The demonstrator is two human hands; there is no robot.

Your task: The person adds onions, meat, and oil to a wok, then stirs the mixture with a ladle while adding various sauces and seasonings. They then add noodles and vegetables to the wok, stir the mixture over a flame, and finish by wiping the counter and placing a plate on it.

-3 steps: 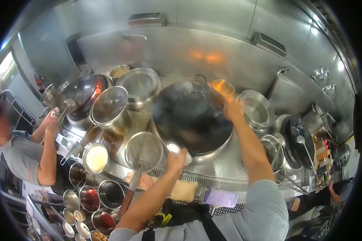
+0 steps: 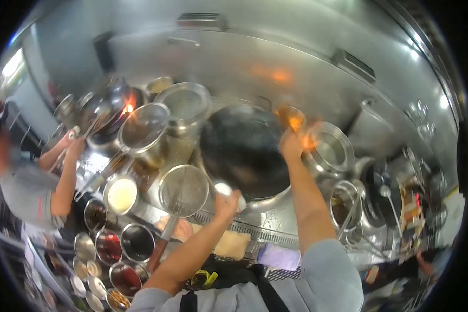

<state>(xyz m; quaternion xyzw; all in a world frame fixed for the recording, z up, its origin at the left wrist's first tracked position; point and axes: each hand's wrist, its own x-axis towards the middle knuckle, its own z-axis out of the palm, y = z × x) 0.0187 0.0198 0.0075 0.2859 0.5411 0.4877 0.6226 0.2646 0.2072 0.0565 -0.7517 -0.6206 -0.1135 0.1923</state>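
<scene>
Wok: A large dark wok (image 2: 242, 151) is seated on the range, directly in front of the person, between both hands.
Left hand: The left hand (image 2: 226, 206) is placed at the near rim of the wok; its fingers are closed around a white cloth (image 2: 223, 189).
Right hand: The right hand (image 2: 291, 144) is positioned at the far right rim of the wok, arm extended; whether anything is gripped cannot be determined.
Flames: Orange flames (image 2: 309, 141) are seen just beside the right hand and at the round container (image 2: 287, 111) beyond it.
Strainer: A round mesh strainer (image 2: 183, 190) is located left of the wok, its wooden handle (image 2: 159, 250) directed toward the person.
Pots: One wide-rimmed pot (image 2: 349, 151) is stationed right of the wok, another (image 2: 186, 125) to its left.
Front edge: A yellowish cloth (image 2: 232, 244) and a purple cloth (image 2: 279, 256) are laid side by side.
Containers: Pale liquid (image 2: 122, 195) and red sauce (image 2: 108, 247) are held in separate metal containers at lower left.
Adjacent station: A second wok (image 2: 109, 106) is attended by a co-worker (image 2: 28, 192).
</scene>
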